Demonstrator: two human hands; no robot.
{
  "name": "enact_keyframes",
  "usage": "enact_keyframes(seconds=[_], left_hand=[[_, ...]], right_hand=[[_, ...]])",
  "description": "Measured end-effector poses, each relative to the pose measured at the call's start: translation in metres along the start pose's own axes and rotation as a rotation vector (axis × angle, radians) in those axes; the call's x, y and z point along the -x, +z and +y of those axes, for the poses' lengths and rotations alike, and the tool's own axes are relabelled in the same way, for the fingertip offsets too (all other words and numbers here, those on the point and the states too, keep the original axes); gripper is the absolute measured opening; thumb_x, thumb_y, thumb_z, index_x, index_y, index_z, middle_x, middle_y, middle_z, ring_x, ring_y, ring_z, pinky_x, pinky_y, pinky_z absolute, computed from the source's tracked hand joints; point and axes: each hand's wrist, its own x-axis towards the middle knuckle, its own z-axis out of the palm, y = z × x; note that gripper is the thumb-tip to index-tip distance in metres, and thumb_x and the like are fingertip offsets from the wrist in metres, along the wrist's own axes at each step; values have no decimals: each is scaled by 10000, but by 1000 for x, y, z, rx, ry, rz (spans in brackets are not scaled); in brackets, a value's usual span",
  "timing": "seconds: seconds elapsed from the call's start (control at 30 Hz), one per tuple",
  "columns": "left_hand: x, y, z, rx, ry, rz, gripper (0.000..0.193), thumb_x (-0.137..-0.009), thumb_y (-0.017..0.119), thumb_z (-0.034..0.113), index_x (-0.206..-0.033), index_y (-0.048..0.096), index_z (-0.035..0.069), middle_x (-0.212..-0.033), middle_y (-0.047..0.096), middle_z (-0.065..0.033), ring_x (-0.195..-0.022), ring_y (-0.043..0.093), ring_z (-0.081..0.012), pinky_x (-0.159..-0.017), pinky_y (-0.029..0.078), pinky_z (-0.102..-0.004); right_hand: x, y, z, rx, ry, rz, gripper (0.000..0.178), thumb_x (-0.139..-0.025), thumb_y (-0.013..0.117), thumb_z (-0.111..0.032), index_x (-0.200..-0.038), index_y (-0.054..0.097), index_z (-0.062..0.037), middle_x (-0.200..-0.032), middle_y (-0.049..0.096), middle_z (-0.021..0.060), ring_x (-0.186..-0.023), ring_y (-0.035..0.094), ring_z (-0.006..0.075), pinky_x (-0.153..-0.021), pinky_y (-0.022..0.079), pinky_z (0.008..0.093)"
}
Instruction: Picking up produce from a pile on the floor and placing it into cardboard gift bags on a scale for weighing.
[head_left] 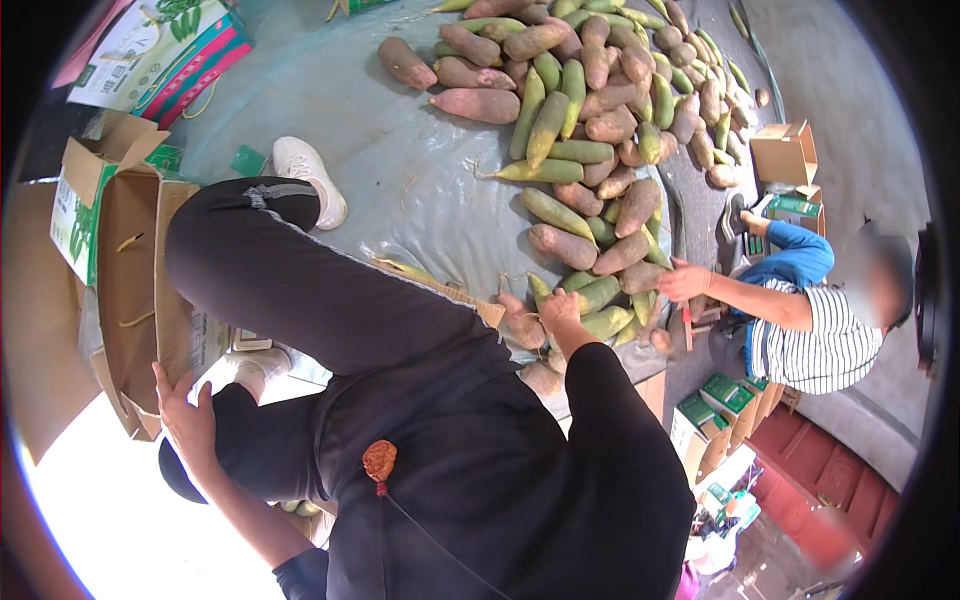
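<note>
Long radishes, some green and some reddish-brown with dirt, lie heaped on a plastic sheet (375, 130). At the near end of the heap, my right hand (562, 312) reaches in with its fingers curled on a green radish (540, 290); part of the grip is hidden. Another green radish (598, 294) lies right beside it. On my left stands a long opened cardboard box (130, 270), with a couple of thin yellowish scraps inside. My left hand (188, 418) is at its near edge, fingers apart and touching the cardboard.
Across the heap, a person in a striped shirt (815, 335) sits with a hand (685, 281) at the radishes. A printed carton (160, 55) stands at the upper left. Green-and-white boxes (715, 405) are lined up at the lower right. My bent knee lies between the box and heap.
</note>
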Motion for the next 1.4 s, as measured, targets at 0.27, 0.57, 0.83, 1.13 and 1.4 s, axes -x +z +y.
enact_keyframes(seconds=[0.27,0.57,0.83,1.13,1.4], left_hand=[[3,4,-13,107,58,92,315,-669,705,78,-976,669,15,-1382,374,-211,-1234,402,-374,-1017,354,-414],[4,0,-8,158,13,111,326,-655,739,110,-970,690,44,-1379,369,-215,-1215,411,-430,-979,408,-433],[8,-2,-17,103,-32,110,328,-652,753,151,-968,697,88,-1392,375,-176,-1229,414,-404,-925,450,-422],[9,-2,-19,57,-25,57,297,-679,738,197,-954,698,93,-1407,343,-173,-1239,391,-423,-918,458,-434],[9,-3,-19,78,9,101,340,-664,742,166,-993,693,100,-1402,356,-167,-1231,409,-399,-919,458,-418]], right_hand=[[-49,-19,44,-413,174,157,371,-894,409,-378,-1107,624,-163,-1166,599,61,-1107,531,286,-907,434,477],[-74,-75,87,-798,-75,475,287,-866,500,-242,-828,624,14,-799,616,181,-725,570,272,-705,461,356],[18,-275,-9,-1718,-293,434,337,-949,442,-271,-1159,582,-47,-1041,545,37,-972,508,147,-715,494,306],[134,-487,-89,-1675,-1143,493,283,-962,424,-299,-796,470,-75,-1274,484,201,-1130,498,249,-863,469,425],[154,-557,-221,-1653,-1461,245,308,-929,477,-324,-1013,600,-54,-1192,567,126,-1089,539,241,-862,469,471]])
